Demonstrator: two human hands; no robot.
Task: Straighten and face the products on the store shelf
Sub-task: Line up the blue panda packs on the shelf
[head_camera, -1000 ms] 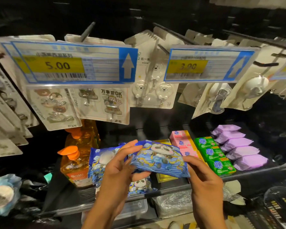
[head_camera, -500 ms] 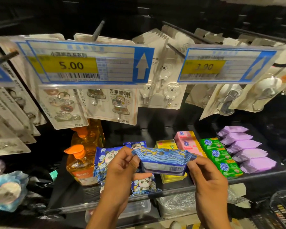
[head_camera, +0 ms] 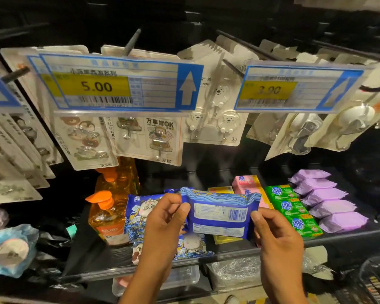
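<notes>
Shelf (head_camera: 228, 255) in a dim store aisle, viewed from head height, with both my hands in front of it. I hold a blue wave-print soft pack (head_camera: 219, 212) just above the shelf's front rail. My left hand (head_camera: 165, 224) pinches its left short end and my right hand (head_camera: 276, 235) pinches its right short end, so the hands are apart with the pack spanning between them. Its long axis runs left to right, and its back, with a white label and barcode, faces me. Matching panda-print packs (head_camera: 140, 212) stand just behind my left hand, beside an orange soap bottle (head_camera: 106, 218). Green soap boxes (head_camera: 292, 207) lie to the right. I judge the pack must turn picture side out, then go back and left to its row, which my left hand is nearer.
</notes>
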